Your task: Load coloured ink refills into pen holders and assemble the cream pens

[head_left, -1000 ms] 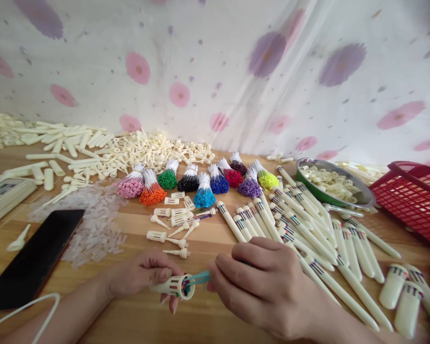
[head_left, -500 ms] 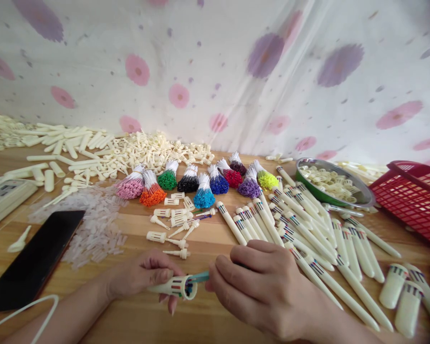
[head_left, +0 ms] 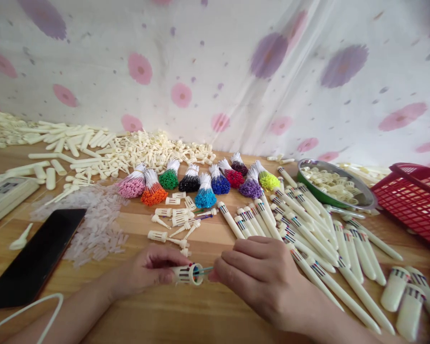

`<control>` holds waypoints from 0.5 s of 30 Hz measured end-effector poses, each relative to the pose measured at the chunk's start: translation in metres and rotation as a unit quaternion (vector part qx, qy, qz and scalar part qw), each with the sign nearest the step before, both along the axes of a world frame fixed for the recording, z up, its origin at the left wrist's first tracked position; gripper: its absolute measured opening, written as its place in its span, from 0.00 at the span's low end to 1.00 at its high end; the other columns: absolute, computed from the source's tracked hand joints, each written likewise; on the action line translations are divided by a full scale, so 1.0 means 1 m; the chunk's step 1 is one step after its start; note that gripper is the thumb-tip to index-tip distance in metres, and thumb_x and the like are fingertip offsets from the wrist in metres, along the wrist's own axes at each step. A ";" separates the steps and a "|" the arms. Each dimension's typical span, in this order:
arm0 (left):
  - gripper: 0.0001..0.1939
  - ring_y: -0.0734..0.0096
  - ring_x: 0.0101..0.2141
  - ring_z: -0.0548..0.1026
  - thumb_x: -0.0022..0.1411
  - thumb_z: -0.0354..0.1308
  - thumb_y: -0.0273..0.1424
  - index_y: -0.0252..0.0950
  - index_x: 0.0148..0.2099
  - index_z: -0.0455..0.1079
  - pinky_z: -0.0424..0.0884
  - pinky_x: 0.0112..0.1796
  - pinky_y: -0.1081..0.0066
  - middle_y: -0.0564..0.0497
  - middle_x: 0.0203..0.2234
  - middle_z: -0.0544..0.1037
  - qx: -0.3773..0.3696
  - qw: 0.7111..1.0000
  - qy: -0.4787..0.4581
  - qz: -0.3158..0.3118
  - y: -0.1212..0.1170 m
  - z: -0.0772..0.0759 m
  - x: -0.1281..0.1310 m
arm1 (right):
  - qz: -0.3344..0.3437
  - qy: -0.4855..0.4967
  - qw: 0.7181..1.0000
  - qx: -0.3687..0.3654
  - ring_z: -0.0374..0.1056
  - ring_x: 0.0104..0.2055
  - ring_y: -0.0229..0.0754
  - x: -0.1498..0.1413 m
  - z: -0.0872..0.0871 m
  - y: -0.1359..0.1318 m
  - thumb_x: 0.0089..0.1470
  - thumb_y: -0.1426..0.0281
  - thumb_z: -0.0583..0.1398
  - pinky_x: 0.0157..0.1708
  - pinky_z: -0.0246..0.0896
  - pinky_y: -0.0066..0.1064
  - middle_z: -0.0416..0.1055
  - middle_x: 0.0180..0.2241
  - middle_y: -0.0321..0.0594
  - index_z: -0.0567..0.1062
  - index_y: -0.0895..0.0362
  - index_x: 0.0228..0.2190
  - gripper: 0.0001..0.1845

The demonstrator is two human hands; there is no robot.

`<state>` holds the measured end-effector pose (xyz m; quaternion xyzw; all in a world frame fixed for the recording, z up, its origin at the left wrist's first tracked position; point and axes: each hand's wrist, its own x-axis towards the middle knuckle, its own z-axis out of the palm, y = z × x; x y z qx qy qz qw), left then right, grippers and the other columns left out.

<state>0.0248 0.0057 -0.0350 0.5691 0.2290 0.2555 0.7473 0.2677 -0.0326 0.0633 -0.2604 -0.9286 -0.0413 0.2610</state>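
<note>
Device (head_left: 7,199): pale, at the left edge of the table, partly out of view.
Phone (head_left: 37,258): black, lying aslant; white cord (head_left: 50,315) near its lower end.
Tubes (head_left: 96,234): clear, heaped just beside the phone.
Cream parts (head_left: 146,148): long pile along the back, below the flowered sheet (head_left: 215,62).
Left hand (head_left: 154,272): thumb and fingers clamped around the barrel, low in the centre.
Barrel (head_left: 183,274): cream, slotted, lying roughly level between the hands, open end to the right; bits of colour in the slots.
Refills (head_left: 205,197): bundles with coloured ends, in loose rows beyond the barrel.
Tool (head_left: 207,270): thin, blue-green, probably tweezers; far end inside the barrel's mouth, tip hidden.
Right hand (head_left: 258,282): fingers together, pinching the tool.
Pens (head_left: 313,236): many, cream with coloured sliders, spread beyond and beside the right hand.
Bowl (head_left: 367,197): green outside, holding cream parts.
Basket (head_left: 412,200): red mesh, right edge.
</note>
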 end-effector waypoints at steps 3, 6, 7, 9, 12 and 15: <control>0.14 0.67 0.41 0.73 0.53 0.63 0.36 0.44 0.44 0.75 0.66 0.41 0.72 0.51 0.40 0.79 0.017 0.999 0.014 0.031 -0.001 -0.003 0.000 | 0.003 -0.001 1.000 0.011 0.56 0.22 0.35 0.000 -0.001 0.002 0.58 0.76 0.53 0.21 0.46 0.30 0.67 0.20 0.37 0.71 0.62 0.25 0.12; 0.13 0.67 0.40 0.73 0.53 0.62 0.36 0.45 0.44 0.75 0.66 0.41 0.71 0.51 0.39 0.78 0.040 0.998 0.016 0.038 0.000 -0.002 0.000 | 0.004 -0.013 0.999 0.045 0.58 0.22 0.36 0.000 0.001 0.005 0.58 0.76 0.53 0.21 0.47 0.30 0.69 0.21 0.37 0.72 0.62 0.27 0.10; 0.13 0.67 0.40 0.73 0.54 0.62 0.35 0.45 0.44 0.75 0.66 0.41 0.70 0.51 0.38 0.78 0.050 0.998 0.014 0.041 0.001 -0.002 0.000 | 0.005 -0.018 0.998 0.055 0.59 0.23 0.36 0.000 0.002 0.006 0.58 0.76 0.54 0.21 0.47 0.30 0.69 0.21 0.37 0.73 0.62 0.28 0.10; 0.13 0.67 0.39 0.72 0.54 0.62 0.35 0.45 0.43 0.75 0.65 0.42 0.69 0.52 0.36 0.78 0.073 0.996 0.004 0.043 0.002 -0.001 0.000 | 0.003 -0.023 0.997 0.068 0.61 0.24 0.36 0.002 0.005 0.006 0.58 0.76 0.54 0.21 0.48 0.30 0.70 0.22 0.37 0.73 0.62 0.29 0.09; 0.12 0.70 0.36 0.72 0.54 0.62 0.34 0.45 0.42 0.76 0.64 0.42 0.67 0.53 0.32 0.77 0.096 0.994 -0.019 0.037 0.004 0.001 0.001 | 0.000 -0.019 0.998 0.068 0.63 0.25 0.37 0.004 0.008 0.005 0.57 0.76 0.54 0.21 0.49 0.30 0.71 0.23 0.38 0.73 0.63 0.28 0.09; 0.11 0.70 0.35 0.71 0.54 0.62 0.34 0.44 0.42 0.76 0.64 0.41 0.68 0.52 0.30 0.76 0.097 0.994 -0.039 0.024 0.006 0.002 0.003 | 0.000 -0.018 0.998 0.064 0.61 0.24 0.36 0.005 0.008 0.002 0.57 0.76 0.55 0.20 0.48 0.31 0.71 0.22 0.37 0.73 0.62 0.28 0.08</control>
